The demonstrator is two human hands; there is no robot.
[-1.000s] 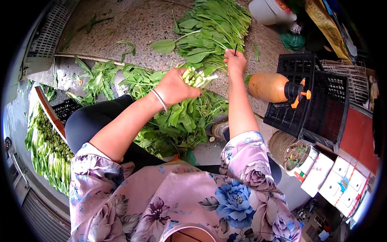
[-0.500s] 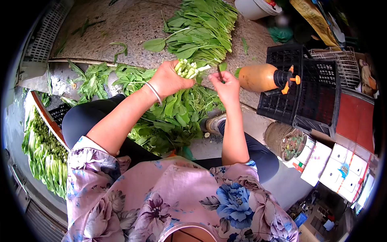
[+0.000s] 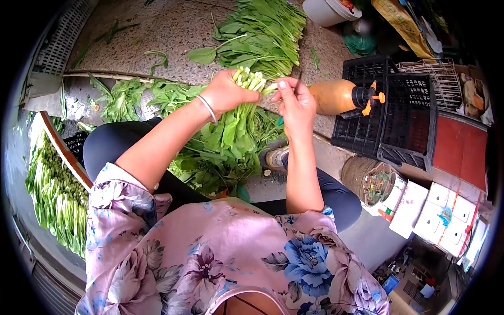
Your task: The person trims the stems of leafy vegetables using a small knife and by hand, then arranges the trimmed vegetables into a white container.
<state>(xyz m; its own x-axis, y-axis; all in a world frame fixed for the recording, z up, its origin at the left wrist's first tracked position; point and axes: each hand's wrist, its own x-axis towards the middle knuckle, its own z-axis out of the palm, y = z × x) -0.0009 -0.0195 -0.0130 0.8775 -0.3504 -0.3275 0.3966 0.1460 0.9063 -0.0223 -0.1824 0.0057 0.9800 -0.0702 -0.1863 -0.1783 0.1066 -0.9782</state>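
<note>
A bunch of leafy greens is gripped in my left hand, its pale cut stalk ends upward and its leaves hanging below. My right hand is beside it, thumb and fingers pinching the end of one pale stalk that sticks out from the bunch. A thin dark sliver shows behind the right fingertips, too small to name. Beneath both hands lies a heap of loose greens between my legs. Just beyond, a neat pile of greens rests on the stone slab.
An orange spray bottle lies right of my right hand, against black plastic crates. A white bucket stands at the back. At left are stacked greens behind a brown-edged board. White boxes sit at right.
My right hand has turned and moved slightly lower, its thumb now over the protruding stalk. The left hand with the bunch has shifted slightly right. The view has shifted a little.
</note>
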